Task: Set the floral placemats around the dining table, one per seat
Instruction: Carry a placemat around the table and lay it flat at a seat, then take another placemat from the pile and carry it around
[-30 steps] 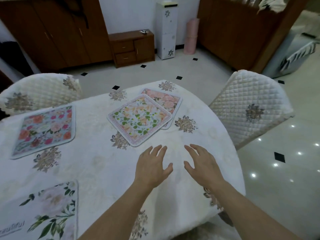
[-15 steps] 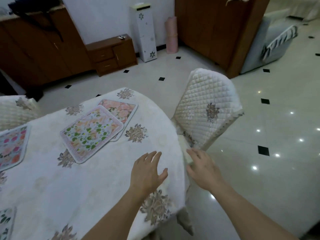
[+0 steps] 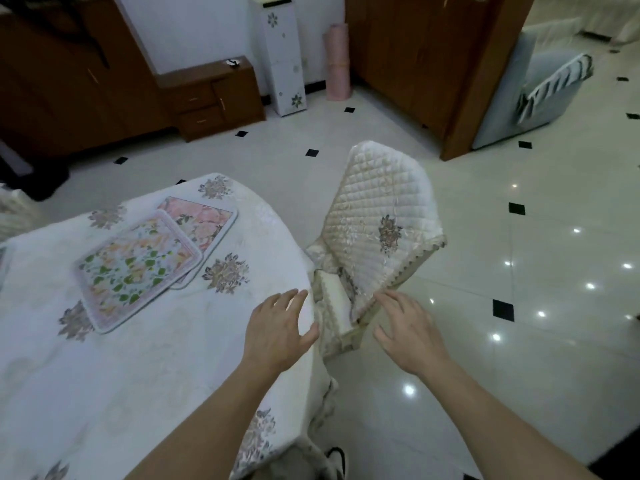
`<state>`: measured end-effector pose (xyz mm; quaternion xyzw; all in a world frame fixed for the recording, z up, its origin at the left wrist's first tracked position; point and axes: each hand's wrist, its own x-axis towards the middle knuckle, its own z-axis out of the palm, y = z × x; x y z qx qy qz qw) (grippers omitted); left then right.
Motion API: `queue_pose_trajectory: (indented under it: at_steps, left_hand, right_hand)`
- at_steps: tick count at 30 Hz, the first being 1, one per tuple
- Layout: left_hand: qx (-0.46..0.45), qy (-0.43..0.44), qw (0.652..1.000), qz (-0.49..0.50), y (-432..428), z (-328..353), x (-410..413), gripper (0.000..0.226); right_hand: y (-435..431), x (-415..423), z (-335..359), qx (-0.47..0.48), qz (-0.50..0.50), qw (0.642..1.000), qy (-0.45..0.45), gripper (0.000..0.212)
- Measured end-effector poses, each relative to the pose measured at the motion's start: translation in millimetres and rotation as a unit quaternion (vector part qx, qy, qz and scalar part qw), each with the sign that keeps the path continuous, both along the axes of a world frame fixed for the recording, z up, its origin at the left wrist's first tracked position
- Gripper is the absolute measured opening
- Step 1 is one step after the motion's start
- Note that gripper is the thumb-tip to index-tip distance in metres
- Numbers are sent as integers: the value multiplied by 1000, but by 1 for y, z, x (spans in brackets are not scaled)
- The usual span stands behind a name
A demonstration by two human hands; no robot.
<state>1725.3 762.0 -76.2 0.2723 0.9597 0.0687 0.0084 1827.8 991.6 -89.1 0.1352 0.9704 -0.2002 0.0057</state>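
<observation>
Now both of my hands hold nothing. My left hand (image 3: 277, 332) is over the edge of the table (image 3: 104, 393), fingers (image 3: 289, 299) spread and relaxed, thumb out to the right; I cannot tell whether it touches the tablecloth. My right hand (image 3: 410, 332) is past the table's edge, above the floor (image 3: 519, 341), fingers loosely spread too, their tips just beside the lower corner of the quilted chair (image 3: 377, 220). Farther in on the table, to my left, the green-leaf placemat (image 3: 138, 268) lies overlapping the pink placemat (image 3: 204, 220) behind it.
</observation>
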Motion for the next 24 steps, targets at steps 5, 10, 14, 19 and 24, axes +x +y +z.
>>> queue_pose_trajectory:
  at_steps: [5,10,14,19,24]
  left_hand:
    - [1,1,999,43,-7,2,-19,65]
    - [13,2,993,121,-32,3,-49,66]
    - [19,12,985,173,-58,0,-84,63]
    - [43,-6,971,235,-85,-9,-119,65]
    - [45,-4,951,305,-120,-12,-142,66]
  right_hand:
    - [-4,-39,1,-6,45,999,0,57]
    - [-20,-99,6,-4,116,993,-11,59]
    - [-43,-160,8,0,167,986,-9,60]
    - [-75,-222,2,-9,215,976,-12,61]
    - [-111,-277,-1,23,280,960,0,62]
